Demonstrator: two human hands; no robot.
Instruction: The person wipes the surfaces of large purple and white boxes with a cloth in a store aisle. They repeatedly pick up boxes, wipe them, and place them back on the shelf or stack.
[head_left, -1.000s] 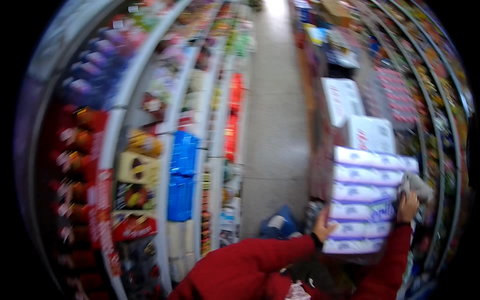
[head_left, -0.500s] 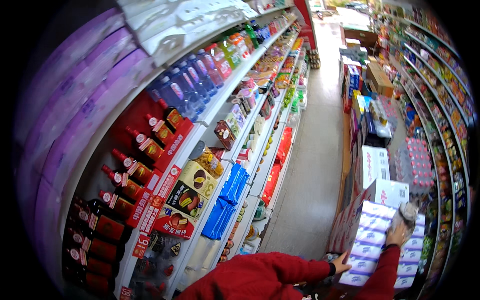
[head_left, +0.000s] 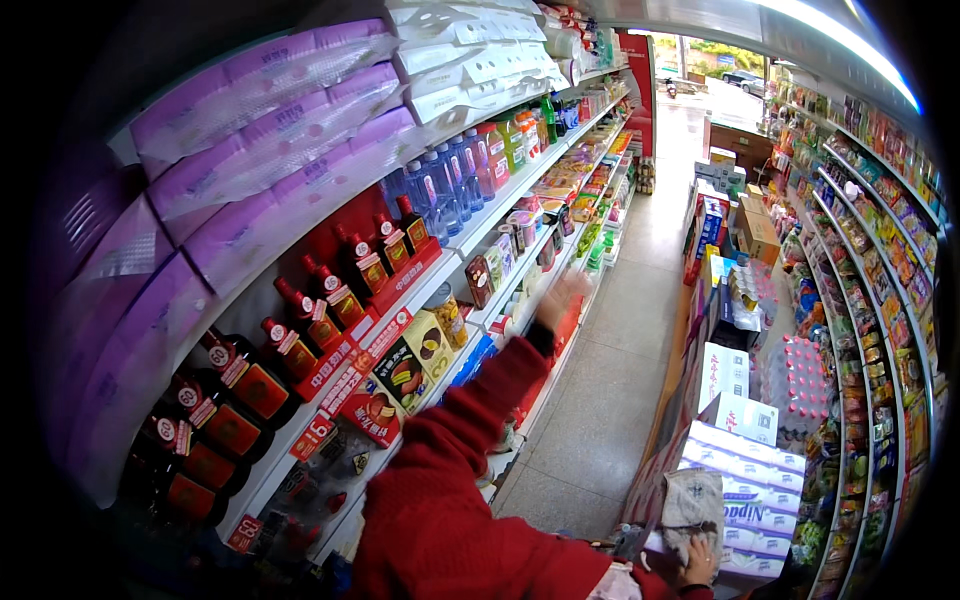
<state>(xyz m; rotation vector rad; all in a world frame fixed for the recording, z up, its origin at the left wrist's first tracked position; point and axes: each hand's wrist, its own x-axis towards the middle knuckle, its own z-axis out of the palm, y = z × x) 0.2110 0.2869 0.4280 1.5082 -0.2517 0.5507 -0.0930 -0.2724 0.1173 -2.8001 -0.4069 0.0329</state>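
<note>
The left hand [head_left: 560, 298] is raised in front of the shelves [head_left: 520, 200], at the end of a red sleeve [head_left: 470, 420]; it is blurred, so it cannot be told if its fingers are spread or pressed together, and nothing is seen inside it. The right hand [head_left: 700, 560] is low at the right, and its fingers are curled around a grey cloth [head_left: 692, 510]. This cloth lies against a stack of pale purple packs [head_left: 745, 490] beside the aisle floor [head_left: 600, 400].

Purple packs [head_left: 270, 130] above red-capped bottles [head_left: 300, 320].
</note>
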